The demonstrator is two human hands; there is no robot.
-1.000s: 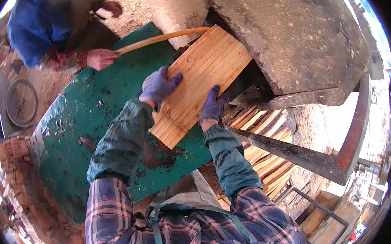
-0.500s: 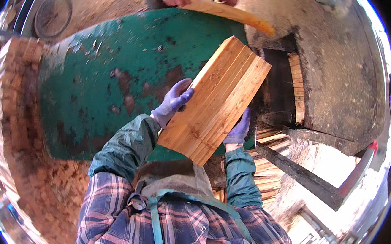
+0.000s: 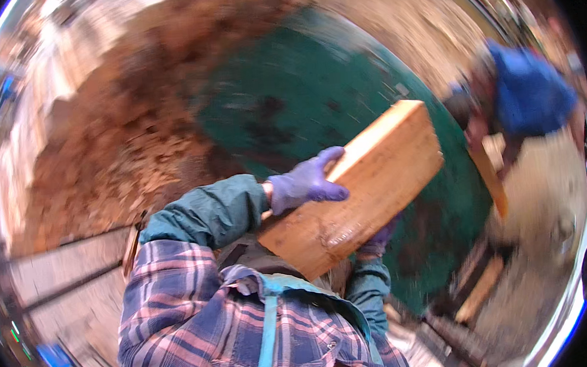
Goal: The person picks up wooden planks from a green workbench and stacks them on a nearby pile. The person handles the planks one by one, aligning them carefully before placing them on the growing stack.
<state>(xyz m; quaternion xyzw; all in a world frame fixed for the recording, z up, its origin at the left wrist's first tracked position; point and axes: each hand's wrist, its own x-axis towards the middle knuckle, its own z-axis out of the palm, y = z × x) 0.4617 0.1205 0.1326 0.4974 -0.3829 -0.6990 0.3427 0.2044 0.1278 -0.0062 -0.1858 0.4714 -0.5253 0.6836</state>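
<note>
A thick stack of pale wooden boards lies slanted across my front, its far end up and to the right. My left hand, in a purple glove, grips the stack's left edge, thumb and fingers spread along it. Low on the other side, my right hand is mostly hidden behind the boards; only part of its purple glove shows, against their right edge. Beneath and beyond the stack is a green tabletop with dark worn patches.
At the right, a person in blue holds a long wooden board beside the tabletop. A large brown mass of stacked wood, smeared by motion, stands at the left. A dark frame with a wooden strip is at the lower right.
My view and body have swung left, so the tabletop and the other person now appear farther right. The stack stays in my hands and has tipped, showing a broad face.
</note>
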